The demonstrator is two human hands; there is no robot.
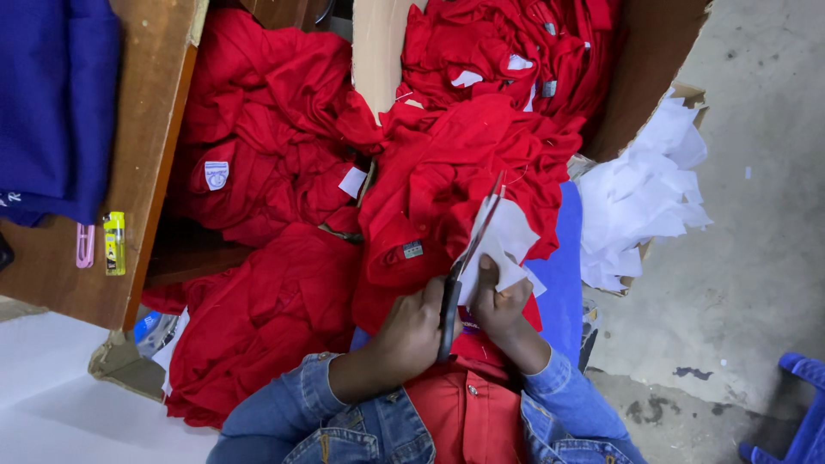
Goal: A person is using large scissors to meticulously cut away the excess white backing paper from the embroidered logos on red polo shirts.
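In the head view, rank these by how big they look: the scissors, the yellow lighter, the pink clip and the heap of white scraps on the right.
1. Heap of white scraps, by far the largest.
2. Scissors, held in the left hand.
3. Yellow lighter and pink clip: they look about alike, too close to rank.

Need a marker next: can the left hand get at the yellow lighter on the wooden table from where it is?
Probably not without letting go. The left hand grips the scissors, and the yellow lighter lies far off on the wooden table, beyond heaped red garments.
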